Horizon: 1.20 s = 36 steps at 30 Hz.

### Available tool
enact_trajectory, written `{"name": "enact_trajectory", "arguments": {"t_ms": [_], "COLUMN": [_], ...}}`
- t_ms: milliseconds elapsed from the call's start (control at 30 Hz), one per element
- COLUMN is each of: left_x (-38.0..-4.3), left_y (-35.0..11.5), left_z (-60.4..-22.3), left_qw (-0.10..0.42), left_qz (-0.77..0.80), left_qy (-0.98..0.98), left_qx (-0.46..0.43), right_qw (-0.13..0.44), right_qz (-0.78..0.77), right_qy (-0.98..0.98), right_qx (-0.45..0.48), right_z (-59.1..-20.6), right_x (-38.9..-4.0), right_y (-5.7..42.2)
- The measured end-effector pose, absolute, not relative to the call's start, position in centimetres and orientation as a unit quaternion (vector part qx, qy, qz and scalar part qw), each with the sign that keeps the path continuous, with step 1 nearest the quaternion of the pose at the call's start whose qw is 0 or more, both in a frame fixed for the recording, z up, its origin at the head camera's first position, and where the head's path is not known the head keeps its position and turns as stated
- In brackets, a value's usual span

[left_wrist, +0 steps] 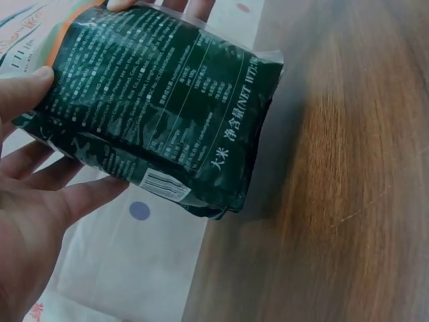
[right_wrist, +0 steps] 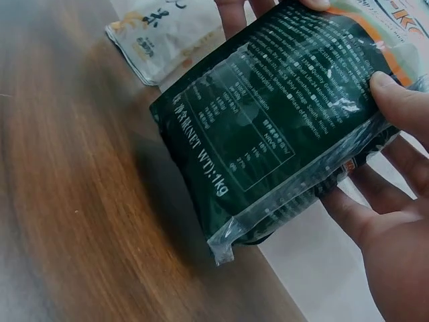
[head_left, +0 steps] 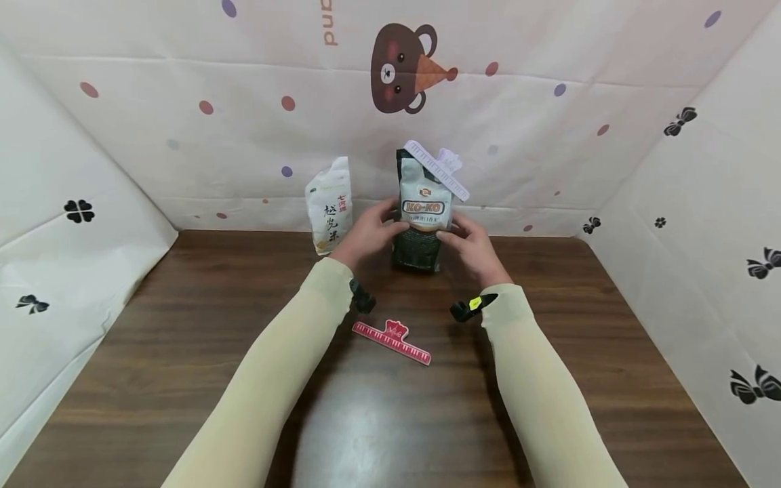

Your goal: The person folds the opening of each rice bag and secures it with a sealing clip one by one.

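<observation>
Both hands hold a dark green and white bag of rice point(head_left: 421, 247) upright at the back of the table. My left hand point(head_left: 372, 230) grips its left side, thumb on the front and fingers behind. The right hand point(head_left: 472, 247) grips the right side the same way, seen close in the right wrist view with its thumb point(right_wrist: 395, 97) on the printed panel. A lilac sealing clip point(head_left: 436, 169) with piano-key markings sits slanted across the bag's top corner. Small print and a barcode point(left_wrist: 164, 184) show in the left wrist view.
A white rice bag point(head_left: 329, 207) leans at the back wall, just left of the left hand. On the table point(head_left: 183, 352), between the forearms, lies a red piano-key clip point(head_left: 392, 339). Printed cloth point(head_left: 232, 149) hangs behind and at both sides.
</observation>
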<state>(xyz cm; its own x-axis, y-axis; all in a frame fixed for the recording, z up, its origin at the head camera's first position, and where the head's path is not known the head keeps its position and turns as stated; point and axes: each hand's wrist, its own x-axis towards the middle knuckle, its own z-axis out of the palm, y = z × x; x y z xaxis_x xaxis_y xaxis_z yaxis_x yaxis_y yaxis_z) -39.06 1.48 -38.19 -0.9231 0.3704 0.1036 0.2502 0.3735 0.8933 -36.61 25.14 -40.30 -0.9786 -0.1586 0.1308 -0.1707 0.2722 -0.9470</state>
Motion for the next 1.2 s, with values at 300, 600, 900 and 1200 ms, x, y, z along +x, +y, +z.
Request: {"name": "enact_trajectory", "arguments": {"t_ms": [300,600,900,1200], "left_x": [-40.3,-41.1,-41.7,-41.2], "left_y": [2.3,2.8,3.3,3.4], "left_z": [-39.1,-40.3,-39.7,-39.3], "left_qw": [0.044,0.076,0.081,0.090], "left_qz": [0.529,0.514,0.480,0.466], "left_qy": [0.829,0.840,0.864,0.870], "left_qx": [0.179,0.160,0.131,0.137], "right_qw": [0.004,-0.009,-0.007,-0.011], "right_qz": [0.627,0.653,0.631,0.611], "right_qy": [-0.774,-0.754,-0.774,-0.791], "right_qx": [0.091,0.062,0.046,0.025], "right_z": [-41.1,-42.4,-42.0,-42.0], "right_x": [-37.4,-37.7,-38.2,-38.2], "right_y": [24.9,24.7,24.3,24.4]}}
